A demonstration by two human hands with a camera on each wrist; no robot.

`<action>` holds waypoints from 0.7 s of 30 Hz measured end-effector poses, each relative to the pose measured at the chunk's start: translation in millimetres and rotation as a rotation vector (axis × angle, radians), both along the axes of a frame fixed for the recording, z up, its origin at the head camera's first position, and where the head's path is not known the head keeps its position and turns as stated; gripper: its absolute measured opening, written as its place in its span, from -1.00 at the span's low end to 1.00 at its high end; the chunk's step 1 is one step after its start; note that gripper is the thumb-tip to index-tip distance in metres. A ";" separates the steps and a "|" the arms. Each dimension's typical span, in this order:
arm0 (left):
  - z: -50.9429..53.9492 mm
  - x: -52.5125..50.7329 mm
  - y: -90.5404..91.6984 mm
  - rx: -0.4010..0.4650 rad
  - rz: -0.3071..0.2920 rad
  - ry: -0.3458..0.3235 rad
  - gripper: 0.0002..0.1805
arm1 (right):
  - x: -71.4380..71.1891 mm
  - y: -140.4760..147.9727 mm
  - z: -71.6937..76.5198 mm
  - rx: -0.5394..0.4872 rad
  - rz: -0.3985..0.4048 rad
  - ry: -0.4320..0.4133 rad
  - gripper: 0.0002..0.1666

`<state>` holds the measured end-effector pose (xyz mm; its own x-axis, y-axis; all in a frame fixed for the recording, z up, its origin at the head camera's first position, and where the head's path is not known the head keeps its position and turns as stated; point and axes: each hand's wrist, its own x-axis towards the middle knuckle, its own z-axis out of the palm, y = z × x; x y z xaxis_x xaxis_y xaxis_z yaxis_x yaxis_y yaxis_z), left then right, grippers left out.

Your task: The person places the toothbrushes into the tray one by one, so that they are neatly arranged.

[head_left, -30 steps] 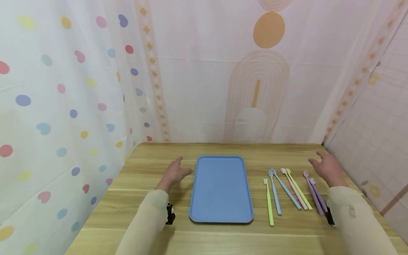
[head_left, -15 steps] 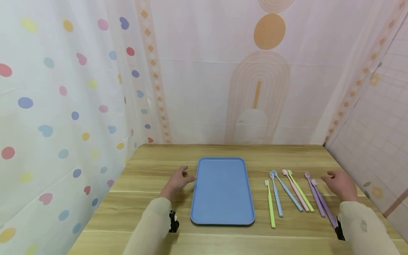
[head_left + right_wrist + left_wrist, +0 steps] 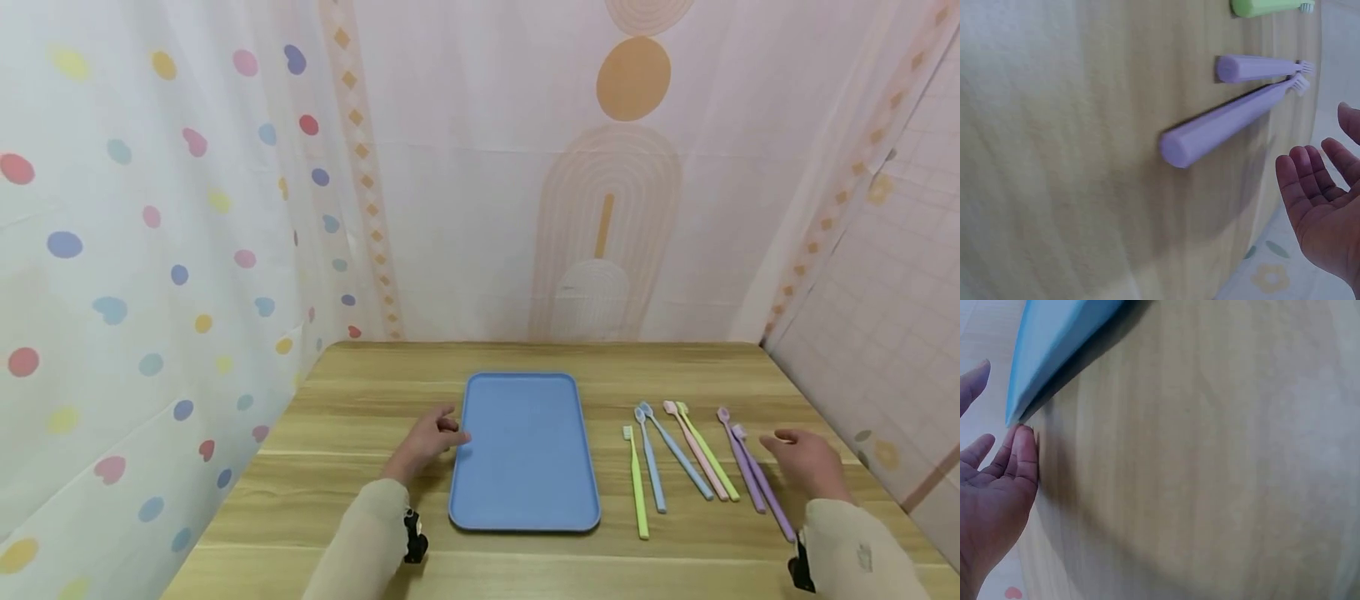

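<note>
My left hand (image 3: pixel 426 442) is at the left edge of a blue tray (image 3: pixel 525 458), its thumb over the rim. In the left wrist view, fingertips (image 3: pixel 1025 440) meet the tray's edge (image 3: pixel 1054 359) from the side, and the thumb stands apart from them. My right hand (image 3: pixel 812 463) hovers just right of two purple toothbrushes (image 3: pixel 765 487), with nothing in it. The right wrist view shows its fingers (image 3: pixel 1300 178) loosely bent, apart from the nearest purple toothbrush (image 3: pixel 1222 125).
Left of the purple pair lie a pink toothbrush (image 3: pixel 697 454), a green toothbrush (image 3: pixel 708 454) beside it, two blue toothbrushes (image 3: pixel 651 467) and another green toothbrush (image 3: pixel 637 492). All rest on the wooden table (image 3: pixel 375 375), with patterned curtains (image 3: pixel 465 208) behind and to the sides.
My left hand has moved nearer and rightward, reaching the tray's edge. My right hand has come down and nearer, now beside the purple toothbrushes. Tray and toothbrushes have kept their places.
</note>
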<state>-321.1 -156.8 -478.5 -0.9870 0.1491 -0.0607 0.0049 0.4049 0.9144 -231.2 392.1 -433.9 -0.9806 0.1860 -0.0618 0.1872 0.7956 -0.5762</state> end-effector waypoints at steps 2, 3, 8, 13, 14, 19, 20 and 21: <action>-1.5 0.6 1.4 -0.002 -0.009 0.006 -0.22 | 2.3 0.2 -2.6 -0.029 -0.021 -0.024 -0.18; -2.1 0.7 1.7 -0.003 -0.014 0.010 -0.23 | 3.0 0.3 -3.8 -0.044 -0.031 -0.034 -0.16; -4.6 1.3 -0.8 0.004 -0.038 0.027 -0.26 | 5.3 -1.8 -6.4 -0.119 -0.070 -0.046 -0.13; -5.3 -0.3 -6.6 0.023 -0.077 0.032 -0.29 | 7.8 -5.8 -8.7 -0.218 -0.115 -0.051 -0.12; -5.3 -1.1 -7.5 0.020 -0.083 0.029 -0.30 | 8.0 -6.6 -9.4 -0.238 -0.124 -0.050 -0.12; -6.0 -3.9 -8.3 0.016 -0.096 0.020 -0.34 | 7.1 -10.9 -13.2 -0.293 -0.156 -0.049 -0.17; -6.4 -4.1 -7.9 0.018 -0.095 0.019 -0.36 | 6.6 -11.4 -14.2 -0.300 -0.161 -0.050 -0.18; -6.4 -4.0 -7.5 0.019 -0.094 0.018 -0.37 | 6.1 -11.7 -15.1 -0.315 -0.163 -0.051 -0.18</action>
